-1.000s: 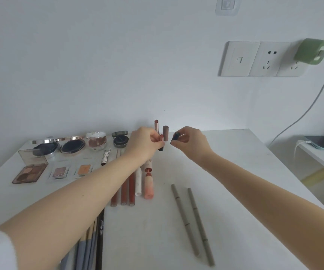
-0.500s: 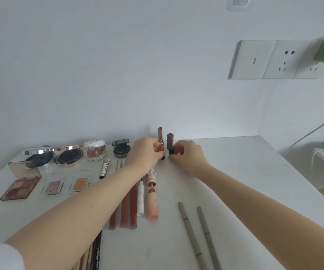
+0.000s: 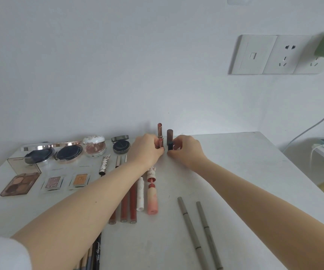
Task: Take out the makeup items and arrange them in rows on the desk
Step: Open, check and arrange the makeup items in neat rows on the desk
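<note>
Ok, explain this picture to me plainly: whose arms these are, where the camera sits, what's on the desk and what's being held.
No machine here: a person wears a camera on the head, looking forward and down, so the arms are their own. The left hand pinches a rose-gold lipstick standing upright near the wall. The right hand pinches a small dark lipstick; a brown tube stands just behind it. On the white desk lie open compacts, eyeshadow palettes, lip tubes laid side by side, and two grey pencils. The items are being set out in rows.
</note>
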